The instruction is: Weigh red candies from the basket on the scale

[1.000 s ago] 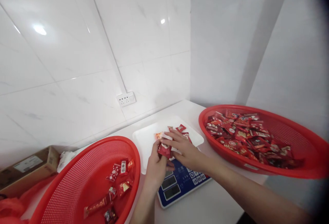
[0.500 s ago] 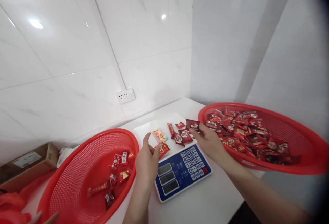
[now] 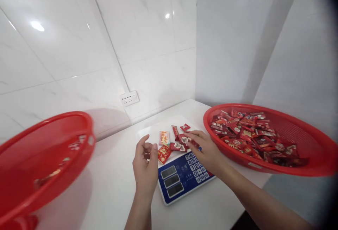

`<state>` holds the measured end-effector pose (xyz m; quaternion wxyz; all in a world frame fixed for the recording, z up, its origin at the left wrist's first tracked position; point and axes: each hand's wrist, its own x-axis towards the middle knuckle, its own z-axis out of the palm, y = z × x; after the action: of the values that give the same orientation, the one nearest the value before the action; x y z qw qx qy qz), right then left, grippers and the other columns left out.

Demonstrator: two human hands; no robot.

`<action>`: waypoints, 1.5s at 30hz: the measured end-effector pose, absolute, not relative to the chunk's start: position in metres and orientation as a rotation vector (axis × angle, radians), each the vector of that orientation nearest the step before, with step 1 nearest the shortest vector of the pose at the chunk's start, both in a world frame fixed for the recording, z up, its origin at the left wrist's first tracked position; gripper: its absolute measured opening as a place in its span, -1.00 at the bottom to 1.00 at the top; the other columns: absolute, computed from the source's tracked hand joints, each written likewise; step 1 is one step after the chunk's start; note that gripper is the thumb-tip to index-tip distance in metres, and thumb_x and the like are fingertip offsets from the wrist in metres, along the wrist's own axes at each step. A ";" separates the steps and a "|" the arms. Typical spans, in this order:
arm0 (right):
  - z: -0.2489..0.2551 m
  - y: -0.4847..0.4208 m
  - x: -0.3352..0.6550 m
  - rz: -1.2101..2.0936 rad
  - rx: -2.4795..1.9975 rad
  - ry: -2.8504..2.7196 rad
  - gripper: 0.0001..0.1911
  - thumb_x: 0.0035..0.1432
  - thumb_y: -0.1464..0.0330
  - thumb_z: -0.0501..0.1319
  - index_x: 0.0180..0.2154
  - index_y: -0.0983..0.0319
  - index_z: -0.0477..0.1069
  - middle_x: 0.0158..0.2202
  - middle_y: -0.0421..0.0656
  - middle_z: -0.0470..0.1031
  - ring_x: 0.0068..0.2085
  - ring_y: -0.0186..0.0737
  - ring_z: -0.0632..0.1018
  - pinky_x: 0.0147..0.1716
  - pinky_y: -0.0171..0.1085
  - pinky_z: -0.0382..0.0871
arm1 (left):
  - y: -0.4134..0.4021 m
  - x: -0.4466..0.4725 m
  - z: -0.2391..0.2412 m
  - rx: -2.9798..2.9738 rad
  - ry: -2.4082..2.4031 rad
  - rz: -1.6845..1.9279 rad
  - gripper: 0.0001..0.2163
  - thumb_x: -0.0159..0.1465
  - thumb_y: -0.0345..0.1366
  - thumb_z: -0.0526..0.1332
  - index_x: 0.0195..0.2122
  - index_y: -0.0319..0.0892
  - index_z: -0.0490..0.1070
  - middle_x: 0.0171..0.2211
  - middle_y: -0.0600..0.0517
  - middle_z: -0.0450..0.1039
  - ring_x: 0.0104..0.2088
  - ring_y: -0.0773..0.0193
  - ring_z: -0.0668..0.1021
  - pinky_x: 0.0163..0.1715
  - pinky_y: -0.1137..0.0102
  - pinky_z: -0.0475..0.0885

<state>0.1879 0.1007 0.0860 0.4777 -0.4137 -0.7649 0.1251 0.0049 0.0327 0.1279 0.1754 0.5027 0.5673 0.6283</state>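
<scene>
Left grip (image 3: 145, 165): empty, fingers loosely curled
Right grip (image 3: 206, 150): at candies (image 3: 177, 147), hold unclear
Counter (image 3: 200, 205): white, under scale (image 3: 188, 178)
Wall (image 3: 153, 22): tiled, socket (image 3: 129, 98)

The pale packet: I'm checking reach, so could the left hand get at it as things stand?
Probably yes: the left hand is just left of the pale packet and looks empty, with nothing visible between them; the right hand is on the other side, by red packets.
</scene>
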 end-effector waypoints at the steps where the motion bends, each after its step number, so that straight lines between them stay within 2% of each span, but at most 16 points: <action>1: 0.083 0.097 0.194 0.302 -1.019 -1.840 -0.73 0.19 0.35 0.05 -0.10 0.17 0.41 -0.15 -0.09 0.41 -0.19 -0.20 0.49 -0.25 -0.25 0.45 | 0.031 0.004 0.129 1.416 1.607 1.792 -0.72 0.22 -0.17 0.15 -0.05 -0.06 0.29 -0.43 0.13 0.29 -0.44 0.38 0.40 -0.50 0.51 0.35; 4: 0.066 0.083 0.216 0.330 -1.057 -1.784 -0.80 0.20 0.33 0.06 -0.23 0.18 0.43 -0.28 -0.11 0.43 -0.31 -0.23 0.49 -0.45 -0.32 0.42 | 0.028 -0.001 0.133 1.429 1.589 1.848 -0.72 0.21 -0.20 0.17 -0.05 -0.04 0.29 -0.38 0.11 0.33 -0.40 0.37 0.42 -0.48 0.51 0.38; 7: 0.041 0.065 0.238 0.373 -1.071 -1.783 -0.84 0.18 0.32 0.07 -0.30 0.18 0.41 -0.40 -0.15 0.42 -0.39 -0.24 0.48 -0.53 -0.34 0.37 | 0.024 -0.003 0.138 1.434 1.517 1.982 -0.75 0.21 -0.25 0.19 -0.07 -0.06 0.32 -0.38 0.10 0.35 -0.40 0.39 0.42 -0.49 0.53 0.38; 11: 0.009 0.045 0.257 0.491 -1.113 -1.833 -0.85 0.16 0.30 0.08 -0.34 0.16 0.40 -0.46 -0.17 0.43 -0.45 -0.24 0.46 -0.50 -0.30 0.37 | 0.017 0.003 0.144 1.410 1.388 2.087 -0.79 0.22 -0.28 0.18 -0.11 -0.10 0.33 -0.41 0.09 0.38 -0.46 0.40 0.42 -0.53 0.52 0.39; 16: -0.017 0.032 0.261 0.679 -1.145 -1.949 -0.84 0.16 0.28 0.07 -0.31 0.14 0.40 -0.38 -0.13 0.49 -0.34 -0.17 0.53 -0.36 -0.25 0.44 | 0.005 0.010 0.136 1.511 1.495 1.972 -0.78 0.22 -0.28 0.18 -0.10 -0.10 0.32 -0.39 0.08 0.39 -0.41 0.36 0.45 -0.45 0.46 0.42; 20: -0.025 0.031 0.261 0.695 -1.124 -2.024 -0.81 0.17 0.28 0.06 -0.23 0.14 0.40 -0.31 -0.12 0.52 -0.32 -0.16 0.55 -0.36 -0.24 0.46 | -0.001 0.004 0.115 1.509 1.791 1.805 -0.76 0.23 -0.22 0.16 -0.08 -0.10 0.31 -0.33 0.04 0.41 -0.32 0.30 0.47 -0.37 0.41 0.44; 24: -0.025 0.032 0.263 0.674 -1.111 -2.013 -0.81 0.18 0.29 0.06 -0.23 0.16 0.40 -0.32 -0.13 0.54 -0.30 -0.17 0.56 -0.34 -0.25 0.46 | 0.001 -0.005 0.096 1.658 2.128 1.416 -0.79 0.25 -0.21 0.12 -0.11 -0.09 0.35 -0.17 -0.03 0.43 -0.17 0.20 0.46 -0.25 0.31 0.43; 27: -0.023 0.032 0.264 0.679 -1.100 -2.012 -0.81 0.16 0.28 0.07 -0.25 0.15 0.41 -0.35 -0.15 0.55 -0.33 -0.18 0.57 -0.37 -0.27 0.47 | 0.010 -0.007 0.091 1.911 2.129 1.140 -0.77 0.26 -0.24 0.10 -0.07 -0.10 0.35 -0.06 -0.05 0.39 -0.01 0.14 0.38 -0.05 0.22 0.34; 30: -0.022 0.031 0.265 0.683 -1.094 -1.998 -0.81 0.16 0.27 0.08 -0.26 0.15 0.43 -0.36 -0.16 0.56 -0.34 -0.19 0.58 -0.38 -0.28 0.47 | 0.023 -0.003 0.094 2.067 2.085 0.940 -0.72 0.25 -0.25 0.11 -0.01 -0.12 0.31 -0.01 -0.07 0.36 0.03 0.13 0.34 0.02 0.20 0.28; 34: -0.020 0.031 0.266 0.707 -1.077 -1.988 -0.80 0.17 0.29 0.07 -0.25 0.14 0.43 -0.35 -0.16 0.57 -0.33 -0.19 0.58 -0.37 -0.28 0.48 | 0.042 0.006 0.101 2.105 2.082 0.747 -0.66 0.21 -0.26 0.16 0.02 -0.14 0.30 -0.02 -0.07 0.40 0.01 0.08 0.36 -0.01 0.19 0.28; 37: -0.019 0.030 0.267 0.718 -1.065 -1.972 -0.80 0.18 0.29 0.06 -0.25 0.14 0.43 -0.34 -0.16 0.57 -0.33 -0.18 0.58 -0.36 -0.27 0.48 | 0.051 0.009 0.103 2.063 2.121 0.736 -0.68 0.17 -0.29 0.18 -0.02 -0.15 0.34 -0.09 -0.10 0.44 -0.05 0.01 0.40 -0.08 0.15 0.31; 41: -0.020 0.030 0.268 0.739 -1.041 -1.956 -0.80 0.18 0.29 0.05 -0.25 0.13 0.43 -0.36 -0.16 0.56 -0.34 -0.18 0.58 -0.38 -0.27 0.48 | 0.056 0.009 0.104 1.964 2.163 0.816 -0.75 0.14 -0.35 0.18 -0.13 -0.10 0.37 -0.20 -0.03 0.44 -0.23 0.14 0.49 -0.24 0.27 0.39; 45: -0.020 0.030 0.269 0.758 -1.020 -1.944 -0.78 0.18 0.28 0.04 -0.25 0.14 0.44 -0.36 -0.15 0.56 -0.34 -0.18 0.57 -0.37 -0.26 0.47 | 0.039 0.011 0.112 1.812 2.265 1.093 -0.80 0.17 -0.31 0.15 -0.15 -0.14 0.31 -0.18 -0.03 0.37 -0.21 0.22 0.46 -0.22 0.33 0.40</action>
<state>0.2687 0.0301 -0.0203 0.3981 -0.4030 -0.7678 0.2993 0.0107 0.0390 0.1124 0.0209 0.5845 0.7306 0.3524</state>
